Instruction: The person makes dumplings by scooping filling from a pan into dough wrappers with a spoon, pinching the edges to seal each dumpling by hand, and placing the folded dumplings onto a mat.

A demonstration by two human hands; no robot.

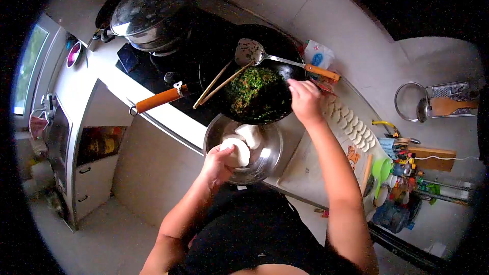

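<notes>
My left hand (218,165) holds a round, flat dough wrapper (237,154) over a steel bowl (275,159). A white lump of dough (248,135) lies in that bowl behind the wrapper. My right hand (305,101) is at the right side of a black wok (286,109), fingers drawn together; whatever they may hold is too small to make out. Chopped green filling (254,87) fills the wok's middle. A pair of chopsticks (223,84) rests across its left side, and a metal spatula (250,51) with a wooden handle lies over the far rim.
Several folded dumplings (351,125) lie in rows on the counter to the right, near a rolling pin (367,173) and a green spoon (380,169). The wok's orange handle (158,100) sticks out leftward. A lidded pot (153,20) and a phone (127,57) are at back left.
</notes>
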